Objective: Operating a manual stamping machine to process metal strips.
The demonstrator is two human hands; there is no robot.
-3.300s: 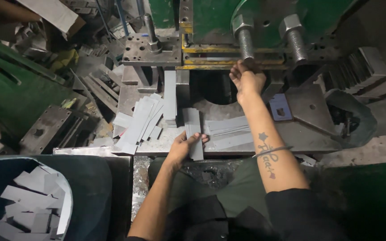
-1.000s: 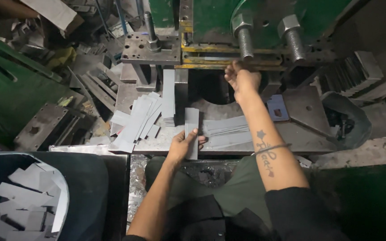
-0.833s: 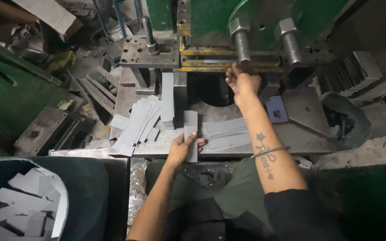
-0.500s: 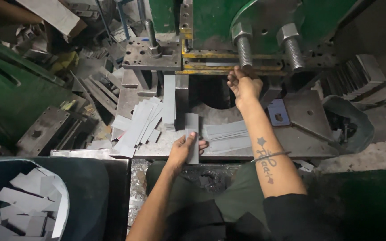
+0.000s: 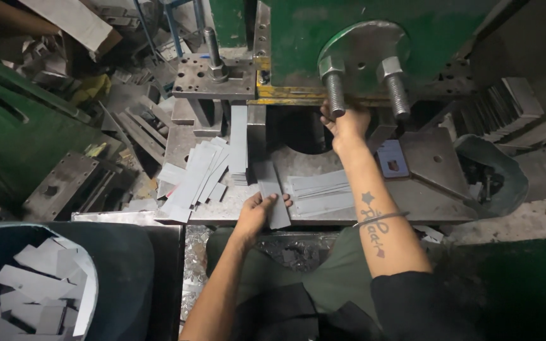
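Leftmost, off the table's left edge, a dark bin holds a heap of cut grey sheet pieces. On the metal press table itself, toward its left end, a loose fan of grey metal strips lies spread, and just beside it a neater stack of strips runs with its long axis from the near edge toward the back.

Next comes the left hand, at the table's near edge. Its fingers are curled partway closed over the near end of one grey metal strip, thumb on top, so it has hold of that strip. The strip's long axis runs away from the person, tilted slightly leftward at its far end, and that far end points toward the dark opening under the green press. This hand is plainly the nearer one to the strip. A few flat strips lie crosswise just to the right of it, long axis along the near edge, touching the table.

Farther right and farther back, the right hand is stretched out to the back edge, under the press's two large threaded bolts. Its fingers reach into the die gap and are hidden there, so I cannot tell how far it is open or whether it holds anything. It is well apart from the held strip.
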